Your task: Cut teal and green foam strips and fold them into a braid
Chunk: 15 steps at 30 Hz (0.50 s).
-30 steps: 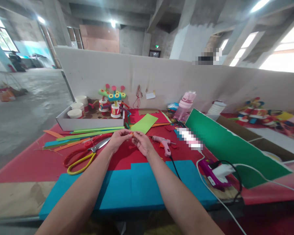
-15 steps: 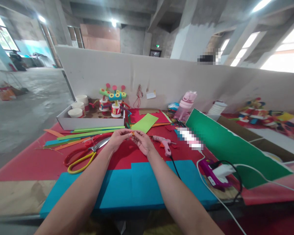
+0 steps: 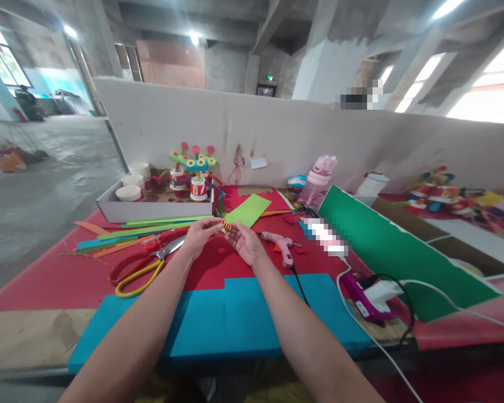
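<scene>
Small red-and-yellow pleated paper strip point(image 3: 227, 225) above the red-covered worktop point(image 3: 46, 274), back from its front edge. The left hand point(image 3: 201, 238) pinches one end; whether the right hand point(image 3: 246, 245) grips is unclear. Light pressure should keep pleats crisp.

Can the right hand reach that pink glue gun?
Probably yes: the pink glue gun lies beside the right hand, and nothing seems to stand between them. That hand looks busy with the little folded strip, so it might have to let go first.
</scene>
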{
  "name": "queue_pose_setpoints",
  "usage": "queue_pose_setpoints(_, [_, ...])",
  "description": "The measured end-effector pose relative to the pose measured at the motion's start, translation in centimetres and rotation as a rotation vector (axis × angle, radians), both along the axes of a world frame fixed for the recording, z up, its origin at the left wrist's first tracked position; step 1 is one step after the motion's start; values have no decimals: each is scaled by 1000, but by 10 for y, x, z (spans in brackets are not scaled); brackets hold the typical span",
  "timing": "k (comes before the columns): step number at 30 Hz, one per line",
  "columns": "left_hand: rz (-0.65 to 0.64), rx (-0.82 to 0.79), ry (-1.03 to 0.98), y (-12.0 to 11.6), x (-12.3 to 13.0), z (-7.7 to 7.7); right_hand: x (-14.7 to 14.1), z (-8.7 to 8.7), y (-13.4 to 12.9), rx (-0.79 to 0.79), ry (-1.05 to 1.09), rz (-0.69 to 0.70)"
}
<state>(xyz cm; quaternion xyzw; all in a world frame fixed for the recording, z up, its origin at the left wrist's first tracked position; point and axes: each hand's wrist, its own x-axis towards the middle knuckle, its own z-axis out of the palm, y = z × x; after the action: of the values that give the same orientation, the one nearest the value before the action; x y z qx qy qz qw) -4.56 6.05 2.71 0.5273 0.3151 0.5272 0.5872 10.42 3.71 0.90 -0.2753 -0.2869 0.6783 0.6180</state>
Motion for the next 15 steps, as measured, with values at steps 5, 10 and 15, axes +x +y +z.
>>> queue_pose_setpoints(5, [-10, -22, 5, -1, 1, 2, -1, 0, -4, 40, -80, -6])
queue_pose_setpoints(10, [-16, 30, 22, 2, -1, -3, 0, 0, -3, 53, -117, -76])
queue_pose_setpoints(15, [-2, 10, 201, 8, 0, -18, 10, -4, 8, -8, -45, -237])
